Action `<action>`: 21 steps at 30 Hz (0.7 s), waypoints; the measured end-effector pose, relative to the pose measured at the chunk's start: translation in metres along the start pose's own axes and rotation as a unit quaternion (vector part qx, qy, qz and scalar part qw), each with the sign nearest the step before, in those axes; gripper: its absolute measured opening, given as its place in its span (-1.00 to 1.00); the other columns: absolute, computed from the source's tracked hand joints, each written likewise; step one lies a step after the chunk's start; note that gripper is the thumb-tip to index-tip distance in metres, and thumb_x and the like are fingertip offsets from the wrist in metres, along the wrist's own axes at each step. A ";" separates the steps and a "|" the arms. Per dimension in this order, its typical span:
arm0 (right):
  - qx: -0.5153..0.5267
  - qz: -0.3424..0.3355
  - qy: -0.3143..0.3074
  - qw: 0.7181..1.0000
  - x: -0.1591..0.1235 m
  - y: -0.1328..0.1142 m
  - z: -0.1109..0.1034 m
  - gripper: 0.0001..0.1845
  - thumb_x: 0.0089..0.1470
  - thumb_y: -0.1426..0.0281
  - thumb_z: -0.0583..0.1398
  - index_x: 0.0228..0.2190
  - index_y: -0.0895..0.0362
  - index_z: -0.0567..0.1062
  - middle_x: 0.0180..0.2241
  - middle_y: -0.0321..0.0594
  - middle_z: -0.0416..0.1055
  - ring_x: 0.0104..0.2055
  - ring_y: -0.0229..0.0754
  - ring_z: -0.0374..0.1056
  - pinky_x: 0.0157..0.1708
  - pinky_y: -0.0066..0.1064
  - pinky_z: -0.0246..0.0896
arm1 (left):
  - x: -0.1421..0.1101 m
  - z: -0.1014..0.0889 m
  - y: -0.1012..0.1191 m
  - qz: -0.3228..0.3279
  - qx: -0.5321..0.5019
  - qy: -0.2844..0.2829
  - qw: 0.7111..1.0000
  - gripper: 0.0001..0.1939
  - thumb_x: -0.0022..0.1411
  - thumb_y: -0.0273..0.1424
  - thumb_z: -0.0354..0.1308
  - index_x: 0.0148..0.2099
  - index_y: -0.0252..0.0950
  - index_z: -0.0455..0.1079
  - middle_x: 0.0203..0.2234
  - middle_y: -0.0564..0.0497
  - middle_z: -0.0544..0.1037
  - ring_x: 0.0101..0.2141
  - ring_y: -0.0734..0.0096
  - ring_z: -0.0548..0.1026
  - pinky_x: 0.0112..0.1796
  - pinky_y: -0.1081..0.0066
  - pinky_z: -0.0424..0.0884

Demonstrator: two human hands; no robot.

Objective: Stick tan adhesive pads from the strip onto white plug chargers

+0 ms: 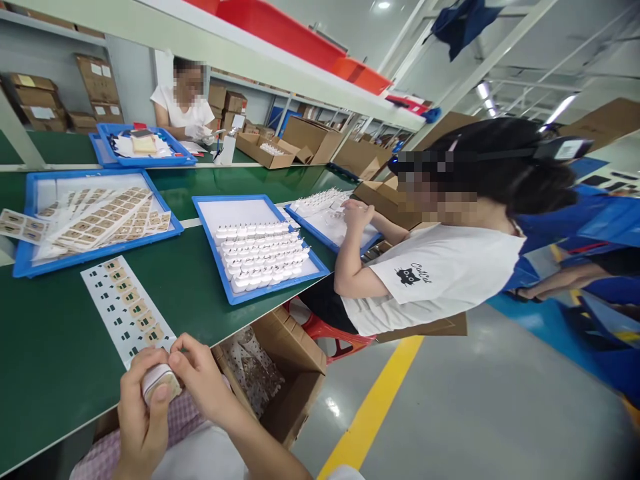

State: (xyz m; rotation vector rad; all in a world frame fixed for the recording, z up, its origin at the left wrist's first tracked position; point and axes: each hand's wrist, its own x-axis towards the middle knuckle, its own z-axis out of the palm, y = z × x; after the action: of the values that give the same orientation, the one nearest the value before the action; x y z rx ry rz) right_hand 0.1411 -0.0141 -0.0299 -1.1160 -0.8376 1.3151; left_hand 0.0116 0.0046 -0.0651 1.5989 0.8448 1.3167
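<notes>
Near the front edge of the green table, my left hand (143, 410) is wrapped round a small white rounded casing (161, 381) with a tan face. My right hand (203, 373) is at the casing's upper side, thumb and forefinger pinched close together; whatever is between these fingertips is too small to make out. Just beyond both hands lies a white sheet of tan stickers (127, 310), with small dark shapes along its left side. In a blue-rimmed tray (230, 293) further off, white casings with thin dark wires (263, 253) stand in rows.
Another blue tray (23, 257) at the left holds several sticker sheets (100, 213). A co-worker (440, 273) sits to the right by a third tray (325, 237). Below the table edge stands a cardboard box (295, 393) of scraps. Another person (185, 107) works across the table.
</notes>
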 end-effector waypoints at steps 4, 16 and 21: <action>0.060 0.029 -0.083 0.994 -0.005 0.008 -0.012 -0.26 -0.07 -0.33 0.28 -0.18 0.03 0.40 -0.47 -0.40 0.36 -0.58 -0.28 0.31 -0.59 -0.46 0.25 | 0.006 0.010 -0.007 0.074 0.043 -0.044 0.995 -0.74 0.47 -0.19 -0.01 0.02 -0.08 0.47 -0.05 -0.02 0.57 0.09 0.06 0.50 0.38 -0.18 0.12; -0.183 -0.253 0.462 0.830 -0.002 -0.067 -0.210 -0.07 -0.03 -0.06 0.37 0.24 0.03 0.19 0.28 0.08 0.23 0.22 0.05 0.32 0.27 -0.05 0.22 | 0.039 -0.029 -0.013 0.018 0.226 -0.025 0.974 -0.66 0.47 -0.16 -0.01 0.14 -0.13 0.45 0.20 -0.11 0.47 0.26 0.05 0.39 0.30 0.01 0.27; -0.313 -0.227 0.488 0.783 0.014 -0.088 -0.297 -0.27 0.04 -0.05 0.27 0.10 0.14 0.41 0.10 0.12 0.46 -0.09 0.03 0.44 0.10 0.04 0.34 | 0.056 -0.069 -0.028 -0.030 0.313 -0.006 0.949 -0.55 0.46 -0.04 -0.09 0.12 -0.17 0.44 0.16 -0.16 0.51 0.23 -0.08 0.40 0.19 -0.04 0.35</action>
State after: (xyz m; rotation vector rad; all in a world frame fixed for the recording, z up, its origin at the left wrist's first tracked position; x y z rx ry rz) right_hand 0.4500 -0.0366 -0.0343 -1.7258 -0.6562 -0.0822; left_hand -0.0430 0.0796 -0.0652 2.0352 1.3876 1.0420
